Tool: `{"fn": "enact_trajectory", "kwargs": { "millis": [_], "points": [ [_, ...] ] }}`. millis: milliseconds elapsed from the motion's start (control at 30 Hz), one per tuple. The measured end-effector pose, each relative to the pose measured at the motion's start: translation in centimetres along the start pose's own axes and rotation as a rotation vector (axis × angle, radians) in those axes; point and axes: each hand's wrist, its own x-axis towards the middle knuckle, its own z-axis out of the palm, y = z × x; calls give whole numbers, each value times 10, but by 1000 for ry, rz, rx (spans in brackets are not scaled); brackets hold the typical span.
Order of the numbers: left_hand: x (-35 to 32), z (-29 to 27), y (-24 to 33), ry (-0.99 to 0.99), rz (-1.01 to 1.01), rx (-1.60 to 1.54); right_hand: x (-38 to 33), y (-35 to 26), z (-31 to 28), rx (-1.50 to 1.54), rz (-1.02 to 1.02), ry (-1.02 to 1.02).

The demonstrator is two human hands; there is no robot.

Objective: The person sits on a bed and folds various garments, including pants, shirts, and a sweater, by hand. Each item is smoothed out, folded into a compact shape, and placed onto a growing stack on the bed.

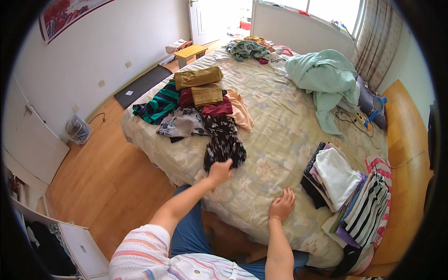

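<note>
This is a home bedroom. It has a wide bed (pixel 275 126) with a pale floral sheet (pixel 266 165), a glossy wooden headboard (pixel 405 135) and patterned beige curtains (pixel 380 51).

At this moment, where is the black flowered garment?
In the head view, the black flowered garment is near the middle, in the left hand, right of the grey flowered garment.

We count two hands (pixel 220 172) (pixel 282 205), one bed (pixel 268 116), two folded stacks of clothes (pixel 337 175) (pixel 367 210), one bin (pixel 78 129), one yellow stool (pixel 190 50), one floor mat (pixel 145 84), one window (pixel 338 11), one headboard (pixel 405 154) and three wall sockets (pixel 128 64) (pixel 101 83) (pixel 75 108).
</note>
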Motion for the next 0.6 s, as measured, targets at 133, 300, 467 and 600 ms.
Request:
{"fn": "enact_trajectory", "kwargs": {
  "millis": [133, 300, 467, 600],
  "points": [
    [-96, -8, 52, -125, 114, -224, 0, -2, 1, 13, -24, 19],
    [-170, 6, 131, -604, 189, -580, 1, -3, -3, 28, -23, 7],
    [-144, 20, 162, -419, 382, -694, 0, 18, 15, 57, -82, 45],
    [-79, -1, 125, -104, 378, -380, 0, 4, 1, 68, -26, 25]
  ]
}}
